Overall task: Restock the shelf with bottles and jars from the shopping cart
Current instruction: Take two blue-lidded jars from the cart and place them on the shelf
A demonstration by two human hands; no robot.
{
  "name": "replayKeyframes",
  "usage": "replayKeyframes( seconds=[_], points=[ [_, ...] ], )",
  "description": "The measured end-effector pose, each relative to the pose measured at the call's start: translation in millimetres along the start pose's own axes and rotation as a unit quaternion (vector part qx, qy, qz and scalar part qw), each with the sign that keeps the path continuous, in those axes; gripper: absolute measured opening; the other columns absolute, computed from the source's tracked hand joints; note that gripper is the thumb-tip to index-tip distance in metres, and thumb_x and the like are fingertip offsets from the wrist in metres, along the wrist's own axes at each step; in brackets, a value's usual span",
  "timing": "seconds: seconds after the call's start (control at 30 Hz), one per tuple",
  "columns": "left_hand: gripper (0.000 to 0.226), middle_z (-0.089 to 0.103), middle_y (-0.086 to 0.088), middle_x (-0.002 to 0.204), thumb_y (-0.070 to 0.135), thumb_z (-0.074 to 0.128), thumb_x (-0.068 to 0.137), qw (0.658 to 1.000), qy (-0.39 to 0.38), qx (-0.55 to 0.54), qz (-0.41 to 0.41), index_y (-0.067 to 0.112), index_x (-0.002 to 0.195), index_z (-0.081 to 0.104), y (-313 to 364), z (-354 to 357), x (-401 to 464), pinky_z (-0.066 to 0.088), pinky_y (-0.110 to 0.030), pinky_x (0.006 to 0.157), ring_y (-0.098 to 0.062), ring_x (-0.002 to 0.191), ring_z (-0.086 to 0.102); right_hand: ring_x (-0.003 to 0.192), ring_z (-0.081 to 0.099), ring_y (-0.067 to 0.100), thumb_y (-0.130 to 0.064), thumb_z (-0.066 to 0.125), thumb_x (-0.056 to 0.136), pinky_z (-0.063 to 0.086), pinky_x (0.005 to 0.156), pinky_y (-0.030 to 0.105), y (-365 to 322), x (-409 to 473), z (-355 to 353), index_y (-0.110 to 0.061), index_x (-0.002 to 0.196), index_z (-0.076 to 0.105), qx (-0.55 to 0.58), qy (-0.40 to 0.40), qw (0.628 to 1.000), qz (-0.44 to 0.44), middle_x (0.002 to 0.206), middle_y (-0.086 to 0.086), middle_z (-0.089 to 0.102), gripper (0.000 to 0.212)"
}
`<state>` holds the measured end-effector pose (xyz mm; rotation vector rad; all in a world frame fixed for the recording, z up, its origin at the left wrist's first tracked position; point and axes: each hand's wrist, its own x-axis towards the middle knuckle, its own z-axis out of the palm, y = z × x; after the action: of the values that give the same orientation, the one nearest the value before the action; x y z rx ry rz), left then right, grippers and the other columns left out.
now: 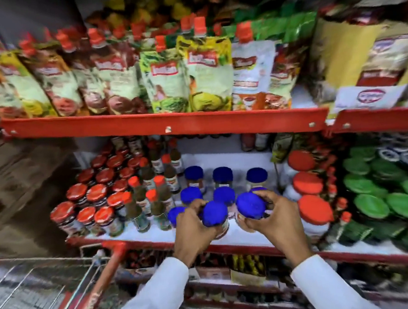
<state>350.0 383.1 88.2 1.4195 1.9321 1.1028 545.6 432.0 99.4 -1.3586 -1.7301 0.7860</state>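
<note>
Retail shelving fills the view, observed from a standing position at the aisle. Nearest the observer, at lower left, the shopping cart (62, 290) shows its wire basket and red frame; its contents cannot be made out. Two white sleeves extend forward to the front of the middle shelf (155, 235). The left hand (194, 226) is closed around a blue-lidded jar (214, 216), fingers wrapped about its body below the lid. The right hand (275, 218) is likewise closed on a second blue-lidded jar (250, 205), held just beside the first. Both jars sit at or just above the white shelf board near its front lip; whether their bases are in contact with it cannot be told. Directly behind them stand further blue-lidded jars (222, 175) in loose rows, with gaps between. To the left are small red-capped bottles (160, 200) and red-lidded jars (95, 195); to the right, large jars with orange-red lids (309, 183) and green lids (375, 203) beyond. Above, the upper shelf (165, 123) carries spouted pouches (166, 78). Assessment: the placing step is in hand. The next move calls for setting both jars down squarely in line with their rows, releasing without toppling neighbours, then returning to the cart.
</note>
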Motion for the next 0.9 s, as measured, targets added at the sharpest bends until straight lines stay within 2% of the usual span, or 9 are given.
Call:
replayKeyframes(
  seconds=[0.07,0.1,0.2,0.27,0.43,0.53,0.67,0.8,0.9],
  points=[
    [0.046,0.072,0.006,0.088,0.026,0.085,0.055,1.0,-0.014,0.016,-0.009,0.024,0.096,0.065,-2,19,9,0.046,-0.014,0.068,-0.013,0.08,0.067,0.077,0.071,0.011,-0.024,0.091,0.051,0.062,0.074,0.038,16,6,2,-0.023,0.102,0.071,-0.018,0.008,1.0,0.012,0.09,-0.004,0.077,0.054],
    [0.045,0.071,0.005,0.087,0.024,0.084,0.055,1.0,-0.016,0.02,-0.013,0.026,0.094,0.063,-3,27,13,0.042,-0.013,0.066,-0.014,0.08,0.066,0.079,0.072,0.015,-0.022,0.091,0.052,0.061,0.075,0.039,23,9,3,-0.02,0.104,0.072,-0.024,0.011,0.999,0.021,0.092,0.0,0.078,0.056],
    [0.041,0.072,0.0,0.089,0.019,0.082,0.059,0.999,-0.017,0.021,-0.036,0.023,0.095,0.063,-8,48,21,0.046,-0.024,0.071,-0.02,0.083,0.067,0.083,0.071,0.018,-0.02,0.091,0.055,0.06,0.079,0.035,38,14,9,-0.016,0.107,0.072,-0.04,0.01,0.998,0.043,0.098,0.005,0.078,0.056],
    [0.04,0.073,0.0,0.088,0.017,0.081,0.061,0.999,-0.016,0.016,-0.046,0.018,0.098,0.066,-12,57,24,0.044,-0.023,0.069,-0.02,0.081,0.067,0.082,0.069,0.017,-0.018,0.09,0.057,0.056,0.077,0.028,46,16,13,-0.014,0.108,0.072,-0.05,0.002,0.997,0.053,0.099,0.006,0.077,0.055],
    [0.049,0.067,0.006,0.09,0.014,0.084,0.064,0.999,-0.016,-0.008,-0.05,0.019,0.109,0.066,-19,66,27,0.038,0.004,0.06,-0.008,0.076,0.06,0.08,0.066,0.019,-0.012,0.09,0.058,0.05,0.074,0.025,58,15,21,-0.013,0.109,0.069,-0.05,-0.011,0.994,0.092,0.097,0.004,0.072,0.055],
    [0.057,0.069,0.003,0.098,0.013,0.085,0.065,0.999,-0.026,0.008,-0.043,0.017,0.118,0.065,-23,65,31,0.042,-0.002,0.06,-0.011,0.08,0.062,0.083,0.067,0.021,-0.016,0.091,0.057,0.057,0.077,0.031,62,15,26,-0.014,0.108,0.068,-0.067,-0.009,0.993,0.097,0.104,0.007,0.071,0.056],
    [0.064,0.07,0.001,0.116,0.012,0.085,0.066,0.999,-0.032,0.009,-0.034,0.017,0.126,0.062,-26,56,30,0.054,-0.023,0.071,-0.016,0.089,0.067,0.098,0.066,0.027,-0.025,0.088,0.06,0.055,0.082,0.033,58,14,27,-0.021,0.119,0.063,-0.145,-0.012,0.985,0.09,0.117,0.006,0.067,0.064],
    [0.053,0.068,0.007,0.107,0.022,0.087,0.069,1.0,-0.004,0.005,-0.004,0.022,0.117,0.066,-24,26,25,0.058,-0.027,0.069,-0.009,0.086,0.063,0.115,0.058,0.029,-0.036,0.084,0.065,0.055,0.088,0.038,32,10,30,-0.029,0.124,0.061,-0.239,0.009,0.97,0.047,0.13,-0.001,0.061,0.064],
    [0.032,0.07,0.01,0.091,0.013,0.082,0.074,0.999,0.044,-0.021,0.0,0.024,0.1,0.068,-22,-9,23,0.052,-0.012,0.062,-0.012,0.078,0.065,0.115,0.057,0.026,-0.036,0.08,0.072,0.053,0.091,0.037,4,12,45,-0.028,0.123,0.063,-0.229,0.003,0.973,-0.006,0.126,-0.001,0.062,0.054]
  ],
)
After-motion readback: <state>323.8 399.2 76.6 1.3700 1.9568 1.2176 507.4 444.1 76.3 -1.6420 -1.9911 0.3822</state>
